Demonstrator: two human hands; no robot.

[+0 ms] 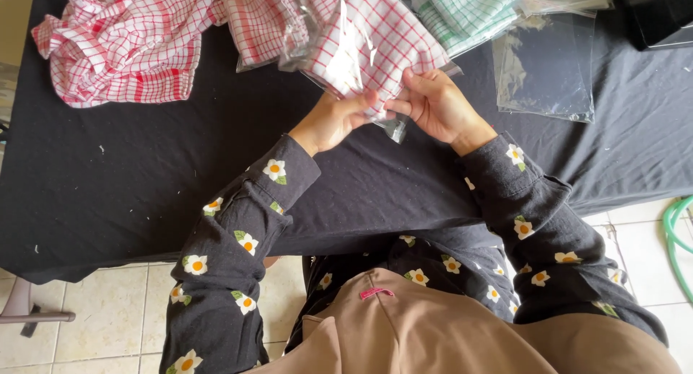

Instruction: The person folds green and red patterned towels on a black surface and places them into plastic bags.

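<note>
Hands, left (333, 120) and right (433, 103), both gripping one bagged red-checked cloth (368, 45), beside one loose red cloth (123, 45), one green (469, 9).

The folded cotton cloth in a clear plastic bag (375, 53) is white with a red grid check. The crumpled cloth heap (123, 45) is red and white too, with denser red bands along its edge. Another bagged folded cloth (469, 9) is white with green checks. The cloth-covered desk (108, 179) is plain black. The sleeves (238, 251) are black with white, orange-centred flowers. The floor tiles (94, 323) are pale cream.
</note>
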